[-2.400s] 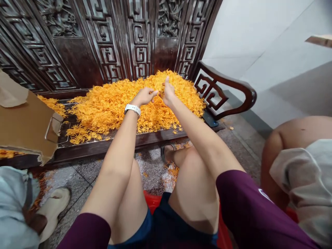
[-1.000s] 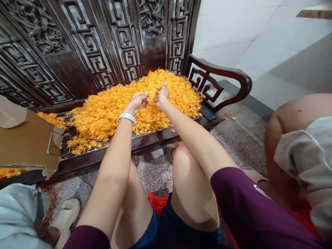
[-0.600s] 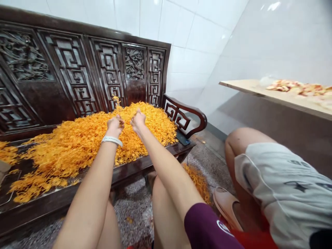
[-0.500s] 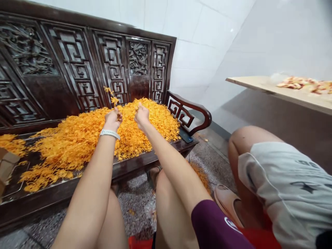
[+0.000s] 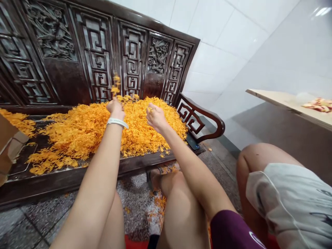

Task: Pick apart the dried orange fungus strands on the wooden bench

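A heap of orange artificial flower sprigs covers much of the dark wooden bench seat. Above the heap, my left hand, with a white band on the wrist, is closed around an orange flower sprig. The sprig stands up from the fingers, and more orange blooms stretch to the right of them, slightly blurred. To the right, my right hand has its fingers curled in, and a bit of orange shows at the fingertips. It appears to pinch a small orange flower piece. The two hands are apart.
Behind the heap rises the bench's carved back, with a curved armrest at right. A phone lies near the armrest. A cardboard box is at left. Another person's leg and a board with reddish-yellow pieces are at right.
The view has shifted, so the bench appears farther right. My hands have drawn farther apart, and more orange blooms now show beside my left hand.
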The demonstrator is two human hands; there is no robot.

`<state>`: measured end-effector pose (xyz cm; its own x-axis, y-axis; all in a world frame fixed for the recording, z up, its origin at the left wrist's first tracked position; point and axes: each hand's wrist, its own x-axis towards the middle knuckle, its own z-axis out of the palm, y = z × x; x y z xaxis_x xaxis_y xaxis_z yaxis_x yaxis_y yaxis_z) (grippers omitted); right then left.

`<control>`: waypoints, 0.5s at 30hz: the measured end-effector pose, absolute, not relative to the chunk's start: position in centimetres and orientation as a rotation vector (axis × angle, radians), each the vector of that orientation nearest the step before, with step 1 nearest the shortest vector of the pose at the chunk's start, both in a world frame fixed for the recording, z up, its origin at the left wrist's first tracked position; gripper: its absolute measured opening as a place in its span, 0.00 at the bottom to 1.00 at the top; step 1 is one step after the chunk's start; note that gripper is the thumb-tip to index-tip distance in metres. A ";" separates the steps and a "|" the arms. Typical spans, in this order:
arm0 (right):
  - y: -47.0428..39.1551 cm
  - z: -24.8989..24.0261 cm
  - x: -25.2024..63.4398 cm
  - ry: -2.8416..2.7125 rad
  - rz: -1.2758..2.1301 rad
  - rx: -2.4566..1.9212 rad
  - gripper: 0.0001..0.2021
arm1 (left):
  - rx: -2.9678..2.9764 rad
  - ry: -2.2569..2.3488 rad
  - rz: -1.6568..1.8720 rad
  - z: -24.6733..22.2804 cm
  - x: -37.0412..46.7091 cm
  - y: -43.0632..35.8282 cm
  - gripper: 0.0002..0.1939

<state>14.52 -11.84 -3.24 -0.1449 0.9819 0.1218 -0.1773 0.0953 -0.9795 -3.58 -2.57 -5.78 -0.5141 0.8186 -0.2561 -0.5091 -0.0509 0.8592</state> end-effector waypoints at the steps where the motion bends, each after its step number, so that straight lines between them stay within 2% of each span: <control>1: -11.8 -2.9 15.6 -1.294 1.280 -0.901 0.25 | 0.359 1.263 1.744 -6.2 -4.2 -2.4 0.17; 5: -9.5 -3.1 20.2 -1.276 0.843 -1.141 0.24 | 0.481 1.252 1.640 -7.6 -5.7 -2.1 0.16; 9: -6.1 -5.8 22.3 -1.296 0.443 -1.565 0.21 | 0.912 1.091 1.424 -7.2 -3.4 -1.3 0.12; 11: -5.2 -7.0 22.3 -1.385 0.398 -1.542 0.20 | 1.142 1.013 1.278 -6.8 -1.5 -0.9 0.13; 15: -5.0 -7.9 21.9 -1.468 0.572 -1.286 0.25 | 1.428 0.899 0.980 -6.3 1.0 -0.7 0.16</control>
